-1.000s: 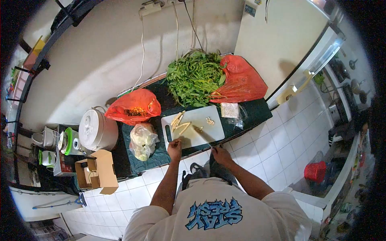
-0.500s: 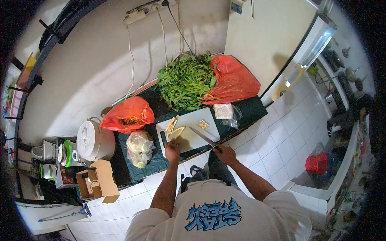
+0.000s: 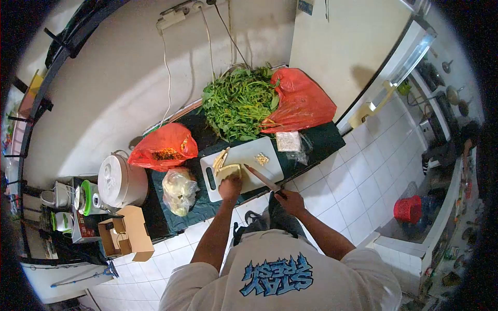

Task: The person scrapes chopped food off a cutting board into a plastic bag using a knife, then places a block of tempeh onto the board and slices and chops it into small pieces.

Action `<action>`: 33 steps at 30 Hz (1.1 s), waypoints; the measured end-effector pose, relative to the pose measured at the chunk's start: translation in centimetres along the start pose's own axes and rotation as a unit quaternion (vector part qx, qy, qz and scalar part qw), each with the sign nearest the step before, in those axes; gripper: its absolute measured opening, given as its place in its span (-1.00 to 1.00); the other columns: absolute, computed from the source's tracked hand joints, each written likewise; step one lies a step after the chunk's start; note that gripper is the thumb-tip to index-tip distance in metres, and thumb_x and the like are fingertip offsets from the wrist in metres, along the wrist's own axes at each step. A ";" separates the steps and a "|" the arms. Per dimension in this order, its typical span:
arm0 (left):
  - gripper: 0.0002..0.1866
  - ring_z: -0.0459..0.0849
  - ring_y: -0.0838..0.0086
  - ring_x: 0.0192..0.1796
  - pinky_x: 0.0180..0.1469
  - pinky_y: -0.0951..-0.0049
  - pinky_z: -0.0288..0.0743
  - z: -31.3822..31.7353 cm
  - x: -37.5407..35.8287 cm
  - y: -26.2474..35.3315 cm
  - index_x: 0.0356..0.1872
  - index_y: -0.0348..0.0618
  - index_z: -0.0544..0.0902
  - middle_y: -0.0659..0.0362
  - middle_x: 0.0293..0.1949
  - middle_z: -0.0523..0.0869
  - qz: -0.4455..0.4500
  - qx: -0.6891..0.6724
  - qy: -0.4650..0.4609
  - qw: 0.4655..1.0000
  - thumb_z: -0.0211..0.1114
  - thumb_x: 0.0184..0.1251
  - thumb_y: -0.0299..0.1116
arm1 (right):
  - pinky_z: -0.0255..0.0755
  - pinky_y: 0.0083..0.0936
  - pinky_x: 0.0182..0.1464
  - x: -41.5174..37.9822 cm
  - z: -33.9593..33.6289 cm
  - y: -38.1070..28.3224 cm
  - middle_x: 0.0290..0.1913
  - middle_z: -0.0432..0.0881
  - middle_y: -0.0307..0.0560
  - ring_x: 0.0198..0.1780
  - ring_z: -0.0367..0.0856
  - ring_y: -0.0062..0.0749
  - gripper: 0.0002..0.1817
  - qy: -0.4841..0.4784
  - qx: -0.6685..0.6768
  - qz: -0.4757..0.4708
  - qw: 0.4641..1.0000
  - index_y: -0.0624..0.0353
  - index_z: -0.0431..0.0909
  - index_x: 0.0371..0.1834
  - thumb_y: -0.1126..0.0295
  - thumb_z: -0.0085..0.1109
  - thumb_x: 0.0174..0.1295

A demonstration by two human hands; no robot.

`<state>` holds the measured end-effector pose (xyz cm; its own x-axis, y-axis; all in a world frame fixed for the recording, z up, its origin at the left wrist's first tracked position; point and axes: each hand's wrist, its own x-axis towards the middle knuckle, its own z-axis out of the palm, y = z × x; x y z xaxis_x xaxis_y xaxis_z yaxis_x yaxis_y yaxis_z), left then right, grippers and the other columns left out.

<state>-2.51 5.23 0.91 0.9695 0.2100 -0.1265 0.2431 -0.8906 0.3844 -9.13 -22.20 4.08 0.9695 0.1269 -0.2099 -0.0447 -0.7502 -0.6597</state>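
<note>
My left hand is low over the left part of the white cutting board, its fingers closed around a pale yellowish strip that shows just beyond the knuckles. More pale strips lie beside it near the board's handle slot. My right hand grips the dark handle of a kitchen knife. The blade slants over the board's right half, its tip pointing up and left. Small pale diced pieces form a little pile just beyond the blade.
Leafy greens are heaped behind the board, beside a red plastic bag. A pale block sits right of the board. To the left are an open red bag, a clear bag, a white bucket and a cardboard box.
My left hand has moved forward and right, onto the pale strip on the board. The knife has shifted only slightly and remains in my right hand.
</note>
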 end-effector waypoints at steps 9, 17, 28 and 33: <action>-0.63 0.68 0.15 -0.13 -0.17 0.09 0.58 -0.6 -2.1 -1.0 -0.06 0.12 0.65 0.16 -0.14 0.69 0.080 -0.013 0.026 0.996 0.32 0.08 -0.09 | 0.50 -0.11 -0.17 -0.3 1.2 -1.3 -0.34 0.68 0.17 -0.23 0.67 0.07 -0.48 -0.019 0.007 0.026 0.999 0.18 0.64 -0.24 -0.13 0.11 0.25; -0.71 0.65 0.15 -0.07 -0.12 0.09 0.56 0.5 -0.5 0.3 -0.07 0.12 0.66 0.11 -0.12 0.66 0.058 0.004 -0.022 0.998 0.25 0.15 -0.22 | 0.50 -0.09 -0.18 2.6 0.3 -2.8 -0.37 0.67 0.12 -0.26 0.66 0.08 -0.48 -0.029 0.004 -0.052 0.998 0.13 0.66 -0.25 -0.16 0.10 0.24; -0.62 0.56 0.12 0.07 -0.04 0.03 0.53 -0.5 -1.5 -2.2 0.09 0.12 0.57 0.07 0.01 0.58 0.134 0.054 -0.017 0.989 0.16 0.21 -0.30 | 0.53 -0.14 -0.15 9.5 -2.9 -2.1 -0.36 0.68 0.05 -0.26 0.68 -0.03 -0.53 -0.129 -0.127 -0.160 0.970 0.03 0.69 -0.32 -0.16 0.10 0.19; -0.61 0.57 0.12 0.04 -0.07 0.06 0.57 -0.1 -0.9 -5.2 0.12 0.08 0.55 0.07 0.01 0.56 0.039 0.036 -0.003 0.999 0.14 0.23 -0.34 | 0.53 -0.13 -0.20 8.9 -3.4 -2.3 -0.42 0.66 0.04 -0.30 0.67 0.01 -0.52 -0.149 -0.098 -0.096 0.979 0.06 0.64 -0.36 -0.16 0.07 0.24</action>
<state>-4.64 9.69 -0.87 0.9850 0.1369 -0.1049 0.1641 -0.9308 0.3266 0.46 -21.54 6.24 0.8409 0.4393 -0.3162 0.2069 -0.8007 -0.5622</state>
